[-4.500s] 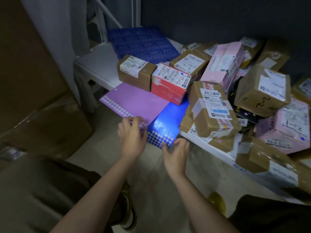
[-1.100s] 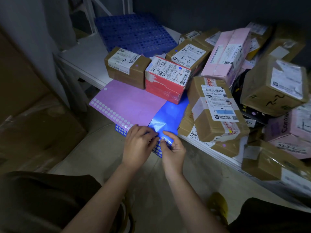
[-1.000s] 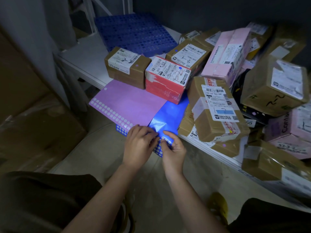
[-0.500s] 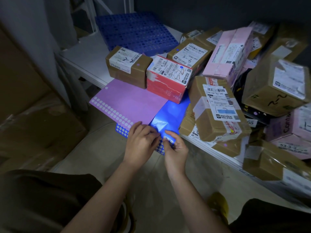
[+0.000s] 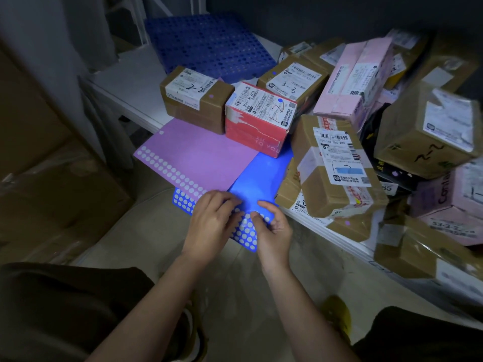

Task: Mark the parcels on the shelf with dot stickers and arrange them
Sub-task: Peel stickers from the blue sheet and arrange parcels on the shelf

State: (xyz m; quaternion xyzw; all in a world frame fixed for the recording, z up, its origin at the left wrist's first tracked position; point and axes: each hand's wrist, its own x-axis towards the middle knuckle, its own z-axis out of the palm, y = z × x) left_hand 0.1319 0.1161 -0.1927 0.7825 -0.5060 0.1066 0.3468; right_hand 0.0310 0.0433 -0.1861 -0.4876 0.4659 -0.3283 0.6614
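A blue dot-sticker sheet [image 5: 261,178] lies over the front edge of the white shelf [image 5: 125,74], partly under a purple dot-sticker sheet [image 5: 201,158]. My left hand [image 5: 209,226] holds the blue sheet's near part with curled fingers. My right hand [image 5: 274,231] pinches a dot at the sheet's near edge between thumb and fingers. Behind the sheets stand a brown parcel [image 5: 193,97] with a purple dot and a red parcel [image 5: 258,116] with a blue dot. A taped brown parcel [image 5: 334,165] leans to the right of the sheets.
Several more brown and pink parcels [image 5: 358,79] are heaped across the right of the shelf. A blue perforated tray [image 5: 209,45] lies at the back. Large wrapped cardboard boxes [image 5: 52,192] stand on the floor at left. My knees frame the bottom.
Both hands came together on the blue sheet's near edge. Over the last second they stayed there, my right thumb and fingers working at one dot.
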